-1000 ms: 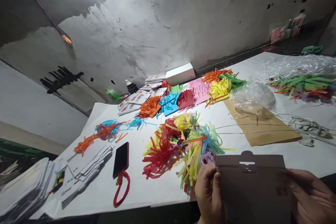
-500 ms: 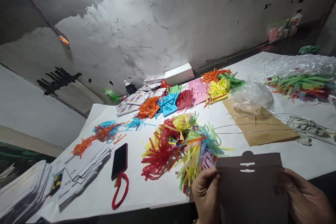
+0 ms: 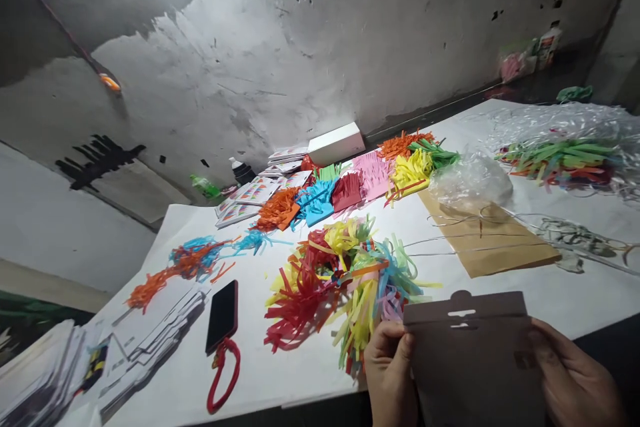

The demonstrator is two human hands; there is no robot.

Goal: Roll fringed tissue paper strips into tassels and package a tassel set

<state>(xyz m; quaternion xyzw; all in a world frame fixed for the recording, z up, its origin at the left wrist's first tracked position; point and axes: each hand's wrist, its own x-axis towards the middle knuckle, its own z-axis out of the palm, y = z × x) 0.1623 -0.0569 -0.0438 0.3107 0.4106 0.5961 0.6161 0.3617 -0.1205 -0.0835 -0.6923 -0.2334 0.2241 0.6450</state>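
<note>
1. Shifted slightly left and down in view since a second ago: the grey card header (image 3: 475,360), held at the bottom right exactly as before, with the whole table scene slid a little leftward as the head turned.
2. Left hand (image 3: 393,373) pinching the card's left edge, thumb on the front face, fingers curled behind.
3. Right hand (image 3: 575,380) gripping the card's right edge, thumb across the front, same hold as in the earlier pictures.
4. Card upright, in the air over the near edge of the white table (image 3: 300,373), a tab with two hanging slots at its top.
5. Just beyond the card, touching its top left corner in view: a loose heap of mixed paper fringe (image 3: 340,280) in red, yellow, green and blue.
6. Left of the heap, a black phone (image 3: 223,315) with a red loop strap (image 3: 223,373) lying flat; further left, stacks of printed cards (image 3: 150,340).
7. Right of the heap, a brown paper sheet (image 3: 495,247) with thin wire (image 3: 450,240) across it and a crumpled clear bag (image 3: 470,180) on its far end.
8. Further back, a row of folded fringe bundles (image 3: 350,187) in orange, blue, red, pink, yellow and green.
9. Behind the row, a white box (image 3: 336,143) by the stained wall (image 3: 300,47).
</note>
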